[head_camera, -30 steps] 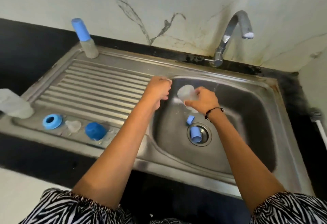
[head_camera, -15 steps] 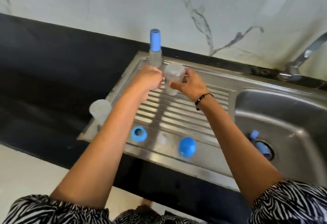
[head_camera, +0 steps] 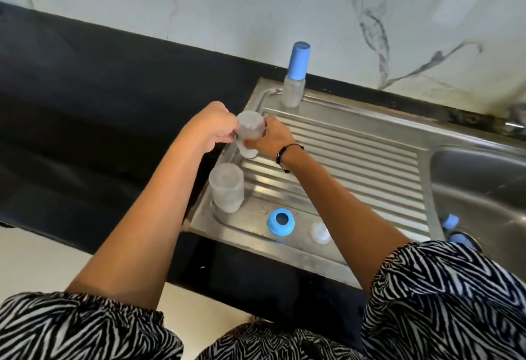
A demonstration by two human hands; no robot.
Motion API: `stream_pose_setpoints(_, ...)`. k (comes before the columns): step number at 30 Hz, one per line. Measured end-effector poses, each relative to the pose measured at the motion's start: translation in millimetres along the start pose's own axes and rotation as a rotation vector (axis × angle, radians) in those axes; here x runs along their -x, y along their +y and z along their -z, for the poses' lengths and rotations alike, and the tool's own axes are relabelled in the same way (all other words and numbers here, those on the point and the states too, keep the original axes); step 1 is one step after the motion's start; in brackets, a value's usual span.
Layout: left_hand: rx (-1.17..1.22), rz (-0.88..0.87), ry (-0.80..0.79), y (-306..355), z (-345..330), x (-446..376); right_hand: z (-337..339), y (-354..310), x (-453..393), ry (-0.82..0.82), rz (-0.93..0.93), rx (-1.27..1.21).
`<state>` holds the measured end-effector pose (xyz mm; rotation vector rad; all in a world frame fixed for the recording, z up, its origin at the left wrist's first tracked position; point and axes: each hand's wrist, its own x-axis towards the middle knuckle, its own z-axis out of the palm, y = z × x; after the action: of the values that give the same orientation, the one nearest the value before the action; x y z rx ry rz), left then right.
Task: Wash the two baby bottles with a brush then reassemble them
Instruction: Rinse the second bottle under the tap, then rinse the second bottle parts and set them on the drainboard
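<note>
A clear baby bottle body [head_camera: 250, 132] is upside down over the left edge of the steel drainboard [head_camera: 355, 155]. My left hand [head_camera: 212, 126] and my right hand [head_camera: 271, 139] both grip it from either side. A second clear bottle body [head_camera: 226, 187] stands inverted just in front of it on the drainboard. A blue collar ring [head_camera: 281, 221] and a clear teat [head_camera: 320, 233] lie near the front rim. A blue-handled brush part [head_camera: 451, 221] lies in the sink basin [head_camera: 481, 177] by the drain.
A small clear bottle with a tall blue cap [head_camera: 294, 78] stands at the drainboard's back edge by the marble wall. Black countertop [head_camera: 99, 103] stretches to the left. The tap base [head_camera: 515, 123] shows at the right edge.
Both hands carried the bottle body from the sink basin leftward across the drainboard to its left edge, beside the other inverted bottle. The view has turned left with them.
</note>
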<state>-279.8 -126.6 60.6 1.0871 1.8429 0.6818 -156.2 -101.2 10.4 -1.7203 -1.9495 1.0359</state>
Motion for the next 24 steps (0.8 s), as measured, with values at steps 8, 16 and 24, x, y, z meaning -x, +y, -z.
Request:
stream_pose_setpoints(8,0.065,0.028,0.038,-18.2,1.7,-2.6,-16.1,-1.8,2.2,0.003,0.006,0.034)
stream_pose_setpoints(16,0.020,0.064,0.128,-23.5,2.9,-7.2,-17.2,-0.8,7.5,-0.062,-0.026,0.007)
stream_pose_setpoints(24,-0.155,0.010,0.256,-16.8,0.9,6.7,-0.7,-4.4,19.5,-0.076,-0.023,0.029)
